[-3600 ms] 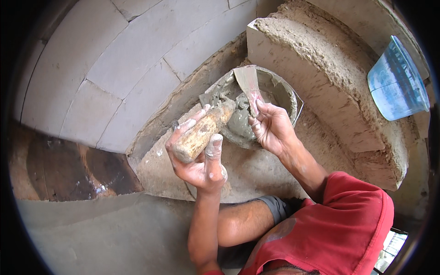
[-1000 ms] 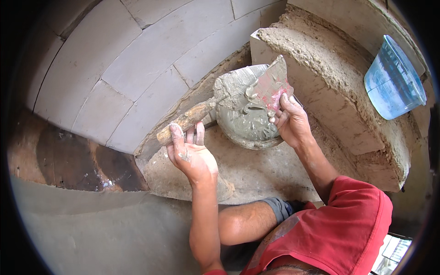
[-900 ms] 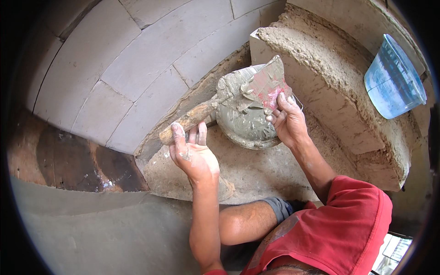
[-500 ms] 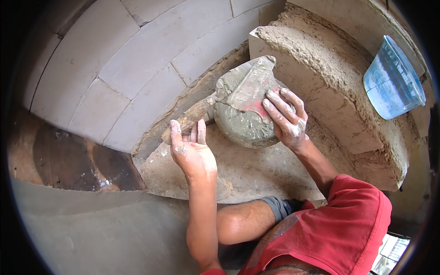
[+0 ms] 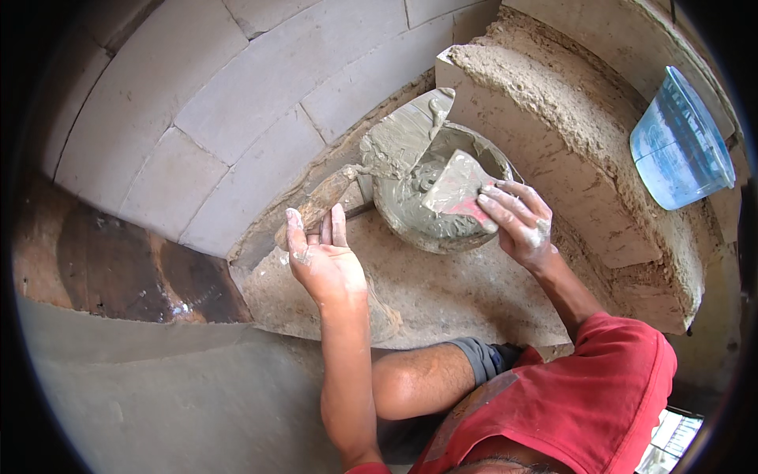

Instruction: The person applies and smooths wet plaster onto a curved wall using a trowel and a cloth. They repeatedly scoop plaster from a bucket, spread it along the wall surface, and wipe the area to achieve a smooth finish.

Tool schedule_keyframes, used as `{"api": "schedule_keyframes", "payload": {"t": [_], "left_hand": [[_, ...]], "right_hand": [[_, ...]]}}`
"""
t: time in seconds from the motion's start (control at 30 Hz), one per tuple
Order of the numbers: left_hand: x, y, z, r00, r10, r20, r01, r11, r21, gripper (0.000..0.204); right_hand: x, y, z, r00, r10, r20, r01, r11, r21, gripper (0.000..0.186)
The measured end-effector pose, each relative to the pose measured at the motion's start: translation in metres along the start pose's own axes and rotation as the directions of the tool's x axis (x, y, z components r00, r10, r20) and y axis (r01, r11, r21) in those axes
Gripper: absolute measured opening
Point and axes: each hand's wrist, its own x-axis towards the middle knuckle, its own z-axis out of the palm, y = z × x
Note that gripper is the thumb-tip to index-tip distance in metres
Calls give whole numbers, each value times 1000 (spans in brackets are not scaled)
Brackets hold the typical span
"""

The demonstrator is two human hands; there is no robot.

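My left hand is closed around the worn wooden handle of a trowel. The trowel's pointed blade, coated with wet grey mortar, lies over the left rim of a round bowl. Inside the bowl is smeared wet mortar. With my right hand I grip a flat scraper by its near edge. Red shows on the scraper through a layer of mortar, and it hangs above the bowl, apart from the trowel blade. Both hands have pale dried smears.
A wall of pale blocks runs along the far left. Rough, mortar-topped steps rise on the right, bearing a translucent blue bucket. The bowl rests on a dusty slab; dark stained boards lie left.
My right hand has drawn the scraper off the trowel blade, toward the right and nearer me, uncovering the bowl's inside. The trowel has shifted slightly left, still in my left hand.
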Motion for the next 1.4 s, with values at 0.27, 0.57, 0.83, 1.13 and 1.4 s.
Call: {"api": "schedule_keyframes", "payload": {"t": [0.27,0.57,0.83,1.13,1.4], "left_hand": [[-5,-5,5,1000,-28,8,28,1000,3,61],[-11,-6,1,998,-66,23,66,997,27,61],[-1,-4,0,999,-43,-10,43,999,24,64],[8,-3,-4,997,-31,-77,29,999,-35,64],[0,-8,0,997,-46,-65,44,998,-34,61]], "right_hand": [[55,-12,14,506,671,542,-426,-352,833,24],[44,-8,49,382,703,600,-594,-310,742,24],[31,1,27,326,684,653,-679,-312,665,22],[43,3,-15,323,797,511,-826,-27,563,19],[64,-17,22,960,-81,-269,21,975,-220,53]]}}
